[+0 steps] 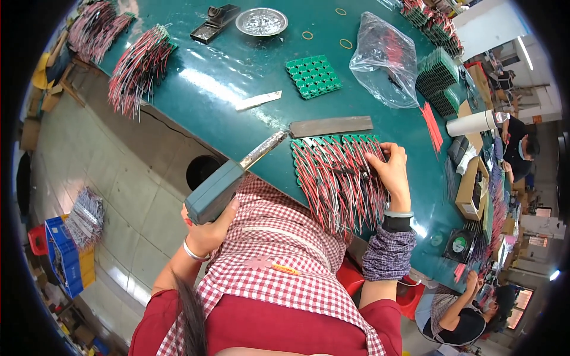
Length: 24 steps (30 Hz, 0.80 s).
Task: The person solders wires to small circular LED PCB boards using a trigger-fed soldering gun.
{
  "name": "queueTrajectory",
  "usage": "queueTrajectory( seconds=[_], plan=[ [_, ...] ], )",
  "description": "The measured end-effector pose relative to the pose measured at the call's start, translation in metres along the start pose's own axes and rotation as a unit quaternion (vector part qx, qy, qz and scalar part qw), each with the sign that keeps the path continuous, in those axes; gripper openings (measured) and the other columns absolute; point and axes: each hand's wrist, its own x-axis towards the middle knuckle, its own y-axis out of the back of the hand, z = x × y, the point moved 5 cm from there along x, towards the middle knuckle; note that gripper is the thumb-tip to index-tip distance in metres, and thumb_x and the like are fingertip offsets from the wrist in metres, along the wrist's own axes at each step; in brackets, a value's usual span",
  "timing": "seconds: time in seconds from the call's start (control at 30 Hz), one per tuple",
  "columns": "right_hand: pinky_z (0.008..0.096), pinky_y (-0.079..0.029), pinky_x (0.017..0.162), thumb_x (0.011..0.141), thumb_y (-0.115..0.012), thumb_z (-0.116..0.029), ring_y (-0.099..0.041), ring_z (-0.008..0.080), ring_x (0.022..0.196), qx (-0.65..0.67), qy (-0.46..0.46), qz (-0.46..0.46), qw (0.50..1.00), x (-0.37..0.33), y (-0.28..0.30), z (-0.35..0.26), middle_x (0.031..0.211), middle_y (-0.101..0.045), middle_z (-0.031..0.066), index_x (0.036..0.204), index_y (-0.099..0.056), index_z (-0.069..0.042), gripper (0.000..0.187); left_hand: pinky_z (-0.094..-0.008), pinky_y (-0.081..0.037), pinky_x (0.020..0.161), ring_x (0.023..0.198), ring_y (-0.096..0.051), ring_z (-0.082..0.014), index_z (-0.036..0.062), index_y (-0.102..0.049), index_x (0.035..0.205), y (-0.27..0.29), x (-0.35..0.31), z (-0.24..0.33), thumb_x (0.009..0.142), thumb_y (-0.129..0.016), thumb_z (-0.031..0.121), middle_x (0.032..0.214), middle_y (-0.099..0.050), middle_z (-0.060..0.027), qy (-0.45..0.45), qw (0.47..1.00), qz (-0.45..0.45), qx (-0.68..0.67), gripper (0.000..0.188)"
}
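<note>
My left hand (212,230) is wrapped round the body of a heat gun (217,191), a dark teal casing with a long metal nozzle pointing up and right. The nozzle tip ends beside a flat grey metal bar (331,126) on the table. Just below that bar lies a panel of small round green circuit boards (344,140). Many red, black and white wires (338,184) fan from it toward the table's near edge. My right hand (392,169) pinches the wires at the panel's right end with thumb and bent fingers; the exact grip is partly hidden.
Across the green table (237,65) lie a white-handled knife (259,100), a bare green board panel (313,77), a metal dish (261,22) and a plastic bag (386,59). Wire bundles (141,68) hang at the left edge. Red tubes (431,127) lie right. Two people work further right.
</note>
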Motion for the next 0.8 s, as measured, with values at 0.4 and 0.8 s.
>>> queueTrajectory(
  seconds=[0.4, 0.8],
  plan=[
    [0.0203, -0.044, 0.063, 0.085, -0.074, -0.001, -0.055, 0.0075, 0.073, 0.33, -0.049, 0.231, 0.914, -0.072, 0.053, 0.041, 0.084, -0.059, 0.0012, 0.104, -0.05, -0.003, 0.031, -0.0257, -0.053, 0.07, 0.076, -0.067, -0.0114, -0.0025, -0.07, 0.1, -0.006, -0.018, 0.003, 0.079, -0.076, 0.001, 0.088, -0.073, -0.0066, -0.002, 0.999, 0.008, 0.031, 0.022],
    [0.0253, -0.05, 0.079, 0.089, -0.07, 0.002, -0.059, 0.0122, 0.085, 0.205, 0.044, 0.452, 0.867, -0.133, 0.158, 0.037, 0.093, -0.062, 0.0064, 0.111, -0.053, 0.0, 0.027, -0.0251, -0.048, 0.067, 0.076, -0.06, -0.0108, -0.0036, -0.066, 0.111, -0.008, -0.041, 0.006, 0.083, -0.073, 0.0, 0.092, -0.068, -0.0064, 0.093, 0.993, 0.067, -0.011, 0.028]
  ],
)
